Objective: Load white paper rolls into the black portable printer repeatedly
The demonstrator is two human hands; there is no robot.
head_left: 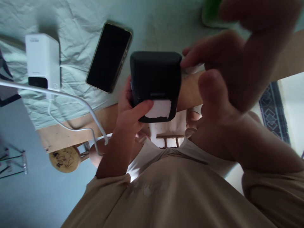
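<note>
My left hand (pixel 130 114) grips a small black device (pixel 155 76), which looks like a portable receipt printer, by its left side and lower edge. A white slip of paper (pixel 161 108) with a ragged edge lies over its lower part, and my left thumb presses on the slip's corner. My right hand (pixel 239 60), large and blurred close to the camera, has its fingers and thumb apart. One of its fingertips is at the device's upper right edge; whether it touches, I cannot tell.
A phone (pixel 109 57) with a dark screen lies on the pale green cloth (pixel 78 19). Left of it stands a white power bank (pixel 42 60) with a white cable (pixel 78 98) crossing to my lap. A green object (pixel 211 14) is partly hidden behind my right hand. A round stool (pixel 65 159) stands below.
</note>
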